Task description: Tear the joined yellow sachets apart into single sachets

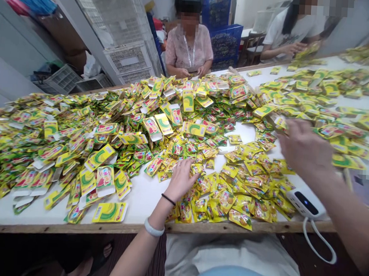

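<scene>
My left hand (182,180) lies over small yellow foil sachets (242,203) at the near side of the table. Its thumb stands apart from the fingers, whose tips dip among the packets; nothing shows in its grasp. A dark beaded bracelet and a pale bangle circle that wrist. My right hand (307,147) is blurred by motion, above the table on the right. By its fingertips is a small yellow-and-white piece (281,122); whether it is held I cannot tell. Flat yellow-green cartons (109,212), some with open flaps, are heaped left of my left hand.
A white power bank (307,202) with a looped strap sits at the table's wooden near edge (72,228). More cartons (347,161) lie on the right. Across the table, two people (190,46) work with their hands. White crates (129,61) and blue crates (224,44) stand behind.
</scene>
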Available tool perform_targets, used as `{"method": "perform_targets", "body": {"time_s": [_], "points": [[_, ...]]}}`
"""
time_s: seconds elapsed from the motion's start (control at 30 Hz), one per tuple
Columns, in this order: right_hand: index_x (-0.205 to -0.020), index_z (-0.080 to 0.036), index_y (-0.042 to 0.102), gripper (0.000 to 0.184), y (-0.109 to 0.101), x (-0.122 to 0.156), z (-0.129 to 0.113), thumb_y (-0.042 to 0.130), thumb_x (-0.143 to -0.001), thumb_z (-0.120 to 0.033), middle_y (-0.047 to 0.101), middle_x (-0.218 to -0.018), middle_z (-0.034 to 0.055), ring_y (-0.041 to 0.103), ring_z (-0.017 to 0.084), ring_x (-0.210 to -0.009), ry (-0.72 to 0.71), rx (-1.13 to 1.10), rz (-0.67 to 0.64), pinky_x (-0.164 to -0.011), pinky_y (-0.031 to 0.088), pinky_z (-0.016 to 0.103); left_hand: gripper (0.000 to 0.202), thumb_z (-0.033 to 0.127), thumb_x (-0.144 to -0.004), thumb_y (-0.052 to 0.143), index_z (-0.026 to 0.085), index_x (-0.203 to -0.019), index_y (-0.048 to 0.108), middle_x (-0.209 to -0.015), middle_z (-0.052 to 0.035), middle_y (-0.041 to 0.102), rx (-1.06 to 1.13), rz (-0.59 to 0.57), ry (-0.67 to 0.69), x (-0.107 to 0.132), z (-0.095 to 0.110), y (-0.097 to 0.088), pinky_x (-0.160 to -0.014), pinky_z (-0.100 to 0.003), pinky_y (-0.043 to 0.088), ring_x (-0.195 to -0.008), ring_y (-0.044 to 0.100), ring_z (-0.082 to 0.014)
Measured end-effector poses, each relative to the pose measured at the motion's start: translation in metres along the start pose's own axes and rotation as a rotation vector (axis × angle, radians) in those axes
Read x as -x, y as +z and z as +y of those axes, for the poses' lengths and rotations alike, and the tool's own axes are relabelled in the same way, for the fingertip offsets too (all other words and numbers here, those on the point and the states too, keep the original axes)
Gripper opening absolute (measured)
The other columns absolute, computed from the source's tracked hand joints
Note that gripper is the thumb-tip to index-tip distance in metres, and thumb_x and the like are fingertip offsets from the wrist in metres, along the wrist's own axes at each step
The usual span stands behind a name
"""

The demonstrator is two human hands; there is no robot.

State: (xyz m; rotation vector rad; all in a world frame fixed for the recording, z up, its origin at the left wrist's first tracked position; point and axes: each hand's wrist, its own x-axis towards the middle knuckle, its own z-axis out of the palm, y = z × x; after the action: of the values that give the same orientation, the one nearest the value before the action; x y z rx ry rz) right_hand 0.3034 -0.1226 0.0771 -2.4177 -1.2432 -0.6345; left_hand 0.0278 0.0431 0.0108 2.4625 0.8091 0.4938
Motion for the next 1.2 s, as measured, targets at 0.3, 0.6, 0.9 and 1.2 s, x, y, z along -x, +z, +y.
{"method": "perform_targets", "body": {"time_s": [0.3,0.6,0.9,1.2], "points": [[-0.122,-0.014,0.046,0.050,0.094,0.005,-0.137,0.053,-0.081,-0.041,0.057,-0.119,0.0137,0.052,0.027,-0.106,-0.243,-0.249,-0.536,-0.079,0.044,0.032,0.047,0.019,-0.079,0.051,0.019,-0.125,0.043,-0.134,-0.0096,0.043,-0.102,0.145,0.024,-0.045,-0.021,0.004,-0.108,-0.043,0.024,-0.130,0.030,-0.0242],[-0.097,-0.021,0.067,0.028,0.091,0.009,-0.094,0.046,-0.084,-0.036,0.069,-0.091,0.0073,0.062,0.023,-0.082,-0.123,-0.360,-0.598,-0.066,0.043,0.029,0.027,0.018,-0.077,0.051,0.018,-0.102,0.062,-0.109,-0.0108,0.061,0.319,0.164,-0.124,-0.069,-0.040,0.018,-0.105,-0.052,0.024,-0.118,0.045,-0.0269],[-0.087,-0.019,0.058,0.029,0.055,0.022,-0.103,0.056,-0.080,-0.047,0.060,-0.062,-0.0002,0.052,0.011,-0.047,0.365,-1.465,-0.425,-0.044,0.041,0.024,0.028,0.033,-0.077,0.058,0.017,-0.098,0.048,-0.075,0.0017,0.057,0.983,0.143,-0.259,-0.037,0.002,0.018,-0.080,-0.035,0.053,-0.073,0.062,-0.0122],[-0.079,-0.019,0.051,0.034,0.045,0.039,-0.138,0.060,-0.075,-0.051,0.058,-0.059,-0.0011,0.052,0.010,-0.044,0.375,-1.590,-0.581,-0.041,0.044,0.022,0.029,0.040,-0.078,0.057,0.016,-0.095,0.055,-0.095,-0.0041,0.062,1.377,0.115,-0.336,-0.009,0.043,0.007,-0.086,-0.038,0.050,-0.091,0.062,-0.0192]]}}
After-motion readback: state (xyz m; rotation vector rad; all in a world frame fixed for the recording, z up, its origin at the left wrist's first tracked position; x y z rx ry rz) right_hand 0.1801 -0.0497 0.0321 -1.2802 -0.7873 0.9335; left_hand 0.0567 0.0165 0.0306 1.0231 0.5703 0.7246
